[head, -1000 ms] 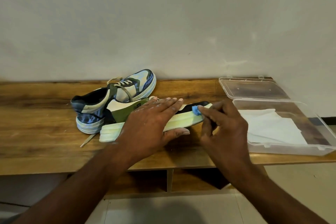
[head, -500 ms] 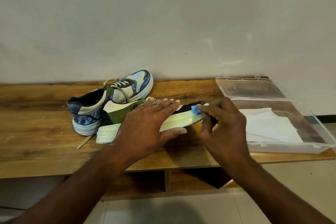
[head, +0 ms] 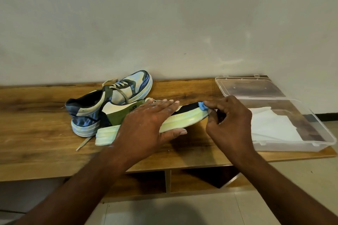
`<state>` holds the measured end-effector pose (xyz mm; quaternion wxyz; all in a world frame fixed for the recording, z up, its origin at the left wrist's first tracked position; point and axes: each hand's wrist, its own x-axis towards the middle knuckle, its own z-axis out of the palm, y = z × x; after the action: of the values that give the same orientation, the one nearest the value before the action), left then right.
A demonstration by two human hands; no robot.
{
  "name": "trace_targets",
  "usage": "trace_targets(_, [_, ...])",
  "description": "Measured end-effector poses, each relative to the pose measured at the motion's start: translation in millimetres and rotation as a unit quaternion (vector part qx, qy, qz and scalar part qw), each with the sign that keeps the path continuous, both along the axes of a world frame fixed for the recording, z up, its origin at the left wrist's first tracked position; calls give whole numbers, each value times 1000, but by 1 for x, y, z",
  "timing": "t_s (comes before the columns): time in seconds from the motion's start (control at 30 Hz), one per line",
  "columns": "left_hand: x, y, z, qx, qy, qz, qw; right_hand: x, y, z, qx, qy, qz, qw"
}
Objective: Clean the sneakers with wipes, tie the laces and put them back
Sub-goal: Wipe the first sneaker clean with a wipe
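Observation:
Two sneakers lie on a wooden shelf [head: 36, 133]. The near sneaker [head: 117, 115], olive, cream and black with a pale green sole, lies on its side with the toe pointing right. My left hand [head: 146, 124] lies flat over its middle with straight fingers, thumb under the sole. My right hand [head: 228, 120] pinches a small wadded blue wipe [head: 202, 105] against the toe. Behind it stands the blue and cream sneaker [head: 117, 97], upright, its laces loose.
A clear plastic box [head: 321, 142] with its lid [head: 248, 87] folded open sits at the right end of the shelf, white wipes [head: 270, 126] inside. A loose lace end [head: 83, 144] trails left of the near sneaker. A wall stands right behind; tiled floor lies below.
My right hand has shifted the blue wipe slightly along the toe of the near sneaker. My left hand and both sneakers have stayed in place.

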<state>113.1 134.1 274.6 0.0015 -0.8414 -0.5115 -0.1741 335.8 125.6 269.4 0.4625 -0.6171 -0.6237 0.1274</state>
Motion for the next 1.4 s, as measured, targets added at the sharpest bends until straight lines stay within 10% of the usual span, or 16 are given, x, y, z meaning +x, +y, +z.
trace_targets(0.17, [-1, 0, 0, -7, 4, 6, 1000, -23, -23, 3, 34, -99, 114, 988])
trace_targets(0.37, [-1, -1, -1, -4, -6, -1, 1000, 15, 18, -1, -21, -4, -24, 999])
trace_targets(0.9, [-2, 0, -4, -11, -17, -22, 1000, 16, 27, -6, -43, -2, -28, 999])
trace_targets(1.2, [-3, 1, -4, -15, -23, -24, 999, 11, 11, 0, 80, -89, 82, 989])
trace_targets(1.4, [-6, 1, -7, -18, -25, -44, 999, 19, 26, -4, -62, -38, -2, 997])
